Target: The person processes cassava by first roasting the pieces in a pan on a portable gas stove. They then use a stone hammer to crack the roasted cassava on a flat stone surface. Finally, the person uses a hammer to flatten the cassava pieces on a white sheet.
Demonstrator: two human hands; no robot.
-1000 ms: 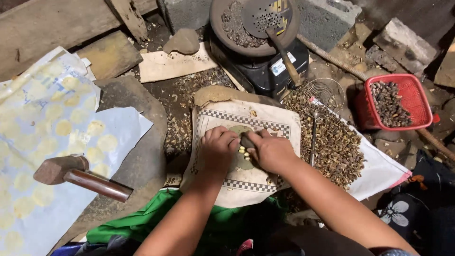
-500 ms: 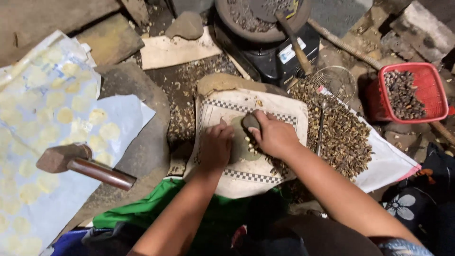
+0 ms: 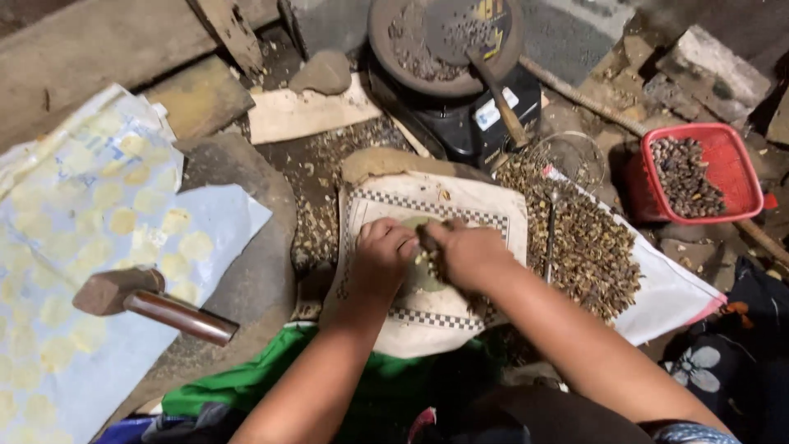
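Observation:
My left hand (image 3: pixel 383 256) and my right hand (image 3: pixel 462 253) meet over a white cloth (image 3: pixel 485 210) with a checkered border, laid on a flat stone. My right hand grips a small dark stone (image 3: pixel 428 239), pressed down by a greenish flattened disc (image 3: pixel 421 277) with small pale bits. My left hand's fingers rest on the edge of that disc. Most of the disc is hidden under both hands.
A hammer (image 3: pixel 148 302) lies at the left beside plastic sheets (image 3: pixel 90 222) covered with pale round discs. A heap of brown seeds (image 3: pixel 588 247) lies to the right, a red basket (image 3: pixel 699 174) of seeds beyond. A dark pan (image 3: pixel 440 45) stands on a stove at top.
My right hand had raised the small stone above the cloth; now it is back down on the disc, next to my left hand.

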